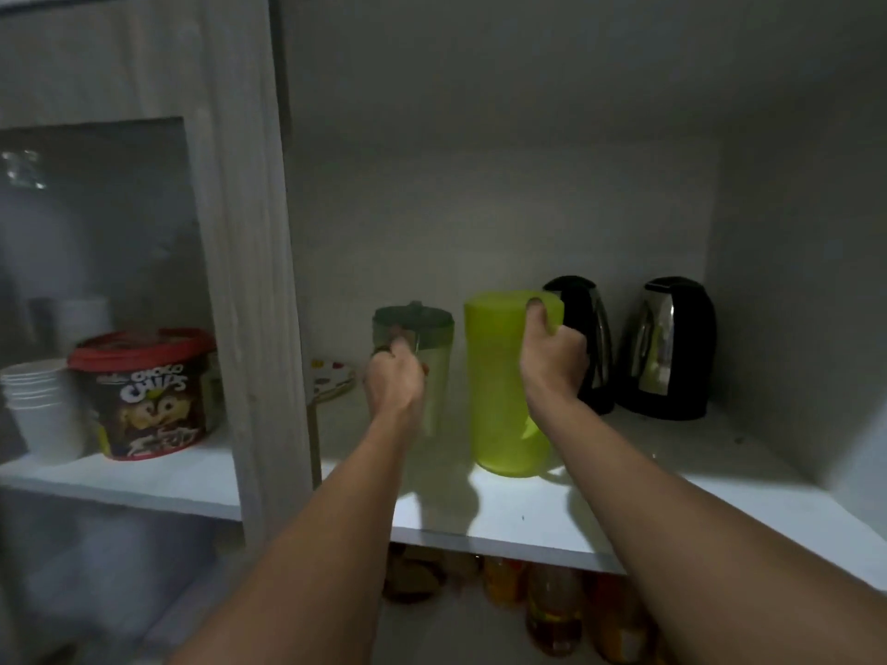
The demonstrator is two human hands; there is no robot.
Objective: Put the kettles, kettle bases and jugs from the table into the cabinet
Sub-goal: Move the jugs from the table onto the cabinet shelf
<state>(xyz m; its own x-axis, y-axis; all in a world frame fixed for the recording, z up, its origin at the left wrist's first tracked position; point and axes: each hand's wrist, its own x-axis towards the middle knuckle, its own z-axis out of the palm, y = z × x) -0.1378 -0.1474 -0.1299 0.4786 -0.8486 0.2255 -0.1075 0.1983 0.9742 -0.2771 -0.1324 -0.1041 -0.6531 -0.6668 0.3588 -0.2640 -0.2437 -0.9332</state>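
Observation:
Both my arms reach into the open cabinet, over its white shelf (pixel 528 515). My left hand (pixel 394 376) grips the handle of a clear jug with a dark green lid (pixel 434 343), which stands on the shelf. My right hand (pixel 552 357) grips the handle of a taller lime-green jug (pixel 499 376), thumb over its rim; the jug rests on the shelf just right of the clear one. Behind and to the right stand two steel-and-black kettles (pixel 593 328) (pixel 669 348), side by side at the back of the shelf.
A wooden door frame (pixel 249 280) borders the opening on the left. Behind its glass sit a Choco Chips tub (pixel 144 395) and stacked white cups (pixel 43 405). A patterned plate (pixel 331 379) lies left of the clear jug. Bottles (pixel 552 602) stand on the shelf below.

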